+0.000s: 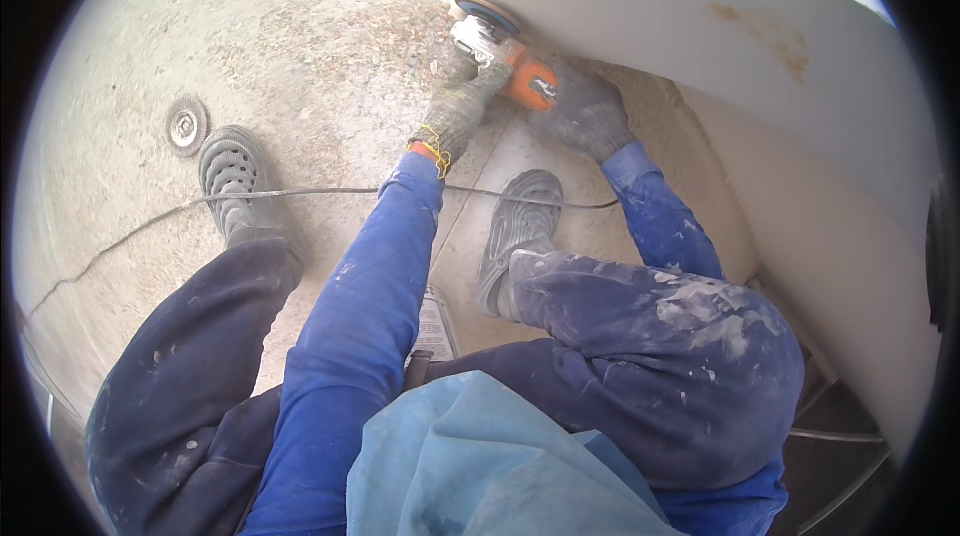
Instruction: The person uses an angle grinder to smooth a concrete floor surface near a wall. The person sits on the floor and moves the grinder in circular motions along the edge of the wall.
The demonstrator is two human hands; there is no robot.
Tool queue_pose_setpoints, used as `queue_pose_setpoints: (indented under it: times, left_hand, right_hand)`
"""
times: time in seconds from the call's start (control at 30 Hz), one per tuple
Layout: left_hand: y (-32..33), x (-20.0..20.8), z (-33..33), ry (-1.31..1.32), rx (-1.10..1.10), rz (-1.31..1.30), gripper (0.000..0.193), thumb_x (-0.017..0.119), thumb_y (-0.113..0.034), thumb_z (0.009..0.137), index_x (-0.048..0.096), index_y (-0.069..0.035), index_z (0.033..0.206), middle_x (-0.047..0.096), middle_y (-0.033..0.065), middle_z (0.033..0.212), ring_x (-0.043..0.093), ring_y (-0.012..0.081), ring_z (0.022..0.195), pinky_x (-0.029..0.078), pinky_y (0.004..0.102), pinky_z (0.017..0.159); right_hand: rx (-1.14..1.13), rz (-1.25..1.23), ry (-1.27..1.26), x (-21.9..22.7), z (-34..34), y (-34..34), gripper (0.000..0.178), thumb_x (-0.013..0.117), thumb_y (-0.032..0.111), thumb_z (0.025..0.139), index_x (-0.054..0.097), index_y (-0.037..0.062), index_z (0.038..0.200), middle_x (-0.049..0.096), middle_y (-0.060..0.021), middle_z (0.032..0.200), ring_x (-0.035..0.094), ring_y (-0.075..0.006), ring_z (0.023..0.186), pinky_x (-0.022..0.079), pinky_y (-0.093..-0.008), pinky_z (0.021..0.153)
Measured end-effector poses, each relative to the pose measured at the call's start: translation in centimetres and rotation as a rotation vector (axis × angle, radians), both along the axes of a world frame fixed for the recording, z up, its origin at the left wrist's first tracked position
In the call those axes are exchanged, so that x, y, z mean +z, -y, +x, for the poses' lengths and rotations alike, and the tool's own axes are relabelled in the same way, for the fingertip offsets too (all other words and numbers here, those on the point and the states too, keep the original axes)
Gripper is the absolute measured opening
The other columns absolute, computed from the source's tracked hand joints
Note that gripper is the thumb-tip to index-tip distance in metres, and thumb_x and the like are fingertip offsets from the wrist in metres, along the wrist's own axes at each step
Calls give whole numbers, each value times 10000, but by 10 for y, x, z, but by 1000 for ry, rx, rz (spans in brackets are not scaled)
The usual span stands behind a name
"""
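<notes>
Orange angle grinder gripped by both gloved hands, disc against white curved panel

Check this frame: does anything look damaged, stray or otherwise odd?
Yes. The white curved panel bears a rusty brown stain near its top, a loose round disc lies on the concrete floor, and a crack crosses it.

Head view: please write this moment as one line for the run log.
left hand: gloved, on front of angle grinder | right hand: gloved, grips orange body | disc at edge of white panel | spare disc on concrete floor
</notes>
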State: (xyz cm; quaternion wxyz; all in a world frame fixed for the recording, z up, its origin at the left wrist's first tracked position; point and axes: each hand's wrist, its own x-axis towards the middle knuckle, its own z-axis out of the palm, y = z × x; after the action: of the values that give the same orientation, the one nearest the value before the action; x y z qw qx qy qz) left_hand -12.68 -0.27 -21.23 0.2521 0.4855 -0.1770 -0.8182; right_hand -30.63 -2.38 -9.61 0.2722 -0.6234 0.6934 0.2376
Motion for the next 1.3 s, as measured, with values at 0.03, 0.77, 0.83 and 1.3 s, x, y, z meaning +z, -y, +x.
queue_pose_setpoints:
  times: [0.03, 0.77, 0.83, 1.3]
  left_hand:
    - [1, 0, 0, -5, 4, -1, 505, 707, -365, 1038, 590, -79, 1438, 700, 86, 1270, 719, 203, 1063, 613, 366, 894]
    - [-4, 17, -9, -2, -56, -4, 530, 724, -402, 1027, 633, -49, 1411, 703, 100, 1242, 706, 191, 1072, 604, 351, 921]
    - [-2, 17, -5, 25, -58, -1, 538, 723, -399, 1028, 622, -51, 1425, 700, 102, 1251, 704, 193, 1082, 604, 350, 920]
    - [4, 7, 6, -21, 6, 8, 466, 722, -347, 1033, 617, -91, 1408, 698, 76, 1224, 714, 200, 1058, 630, 370, 889]
  right_hand:
    - [-14, 22, 4, 0, 0, 2, 672, 835, 426, 755, 630, 118, 1316, 728, -161, 1251, 719, -328, 1148, 581, -456, 978]
    - [-72, 46, -22, 5, -7, -11, 641, 829, 385, 741, 641, 130, 1298, 741, -133, 1203, 729, -321, 1095, 589, -449, 944]
    - [-66, 43, -25, 4, -3, -7, 636, 836, 378, 733, 647, 122, 1283, 743, -136, 1189, 733, -321, 1087, 593, -452, 936]
    - [-19, 52, -46, 4, 6, 1, 666, 847, 435, 769, 635, 122, 1317, 719, -144, 1262, 718, -311, 1151, 583, -451, 984]
